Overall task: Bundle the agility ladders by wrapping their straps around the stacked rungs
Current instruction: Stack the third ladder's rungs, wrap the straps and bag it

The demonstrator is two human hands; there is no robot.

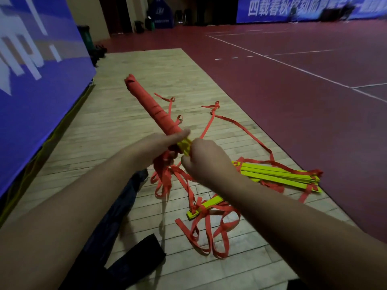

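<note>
Two hands hold one agility-ladder bundle (150, 105) above the wooden floor (129, 80). It is a stack of rungs tilted away and to the left, and its far part is fully covered by wound orange strap.

- **Left hand:** The left hand (161, 143) grips the bundle where the winding ends. Its fingers are curled underneath and one digit lies straight along the top.
- **Right hand:** The right hand (207, 162) is curled just beside it, touching the short bare section of yellow rungs (185, 145). It pinches the free strap (207, 124), which rises from the fist, bends, and trails away across the floor to the right.
- **Hanging straps:** More strap loops (163, 181) hang below the left hand.
- **Second ladder:** A second ladder (278, 174) lies unwrapped on the floor to the right. Its yellow rungs are loosely stacked, with one rung end (206, 206) and tangled orange straps (209, 233) nearer the viewer.
- **Surroundings:** Dark fabric bags (123, 206) lie at lower left. A blue banner (31, 91) borders the floor on the left, and a red court surface (293, 91) lies on the right.
</note>
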